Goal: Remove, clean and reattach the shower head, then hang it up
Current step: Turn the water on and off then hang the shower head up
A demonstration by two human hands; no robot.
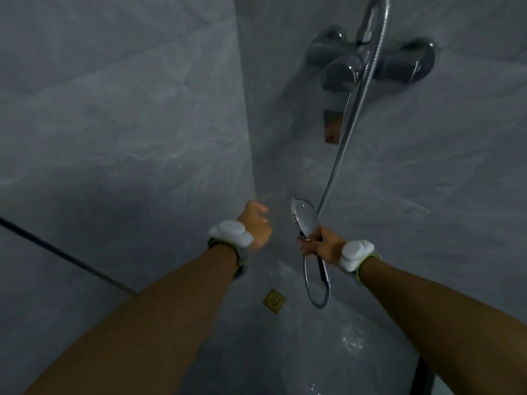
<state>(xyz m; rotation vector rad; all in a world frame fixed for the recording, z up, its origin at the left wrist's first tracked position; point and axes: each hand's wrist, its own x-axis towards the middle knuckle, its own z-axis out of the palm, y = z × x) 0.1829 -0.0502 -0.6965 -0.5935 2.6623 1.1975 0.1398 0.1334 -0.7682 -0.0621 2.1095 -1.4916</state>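
The right hand grips the shower head at its neck, fingers curled round the handle, with the round chrome face tilted up and toward the left. The metal hose runs from the far mixer tap on the grey tiled wall down past the head and loops below the right hand. The left hand hovers just left of the shower head, apart from it, holding nothing, fingers loosely bent; their exact spread is blurred. Both wrists carry white bands. A brass floor drain sits near, between the forearms.
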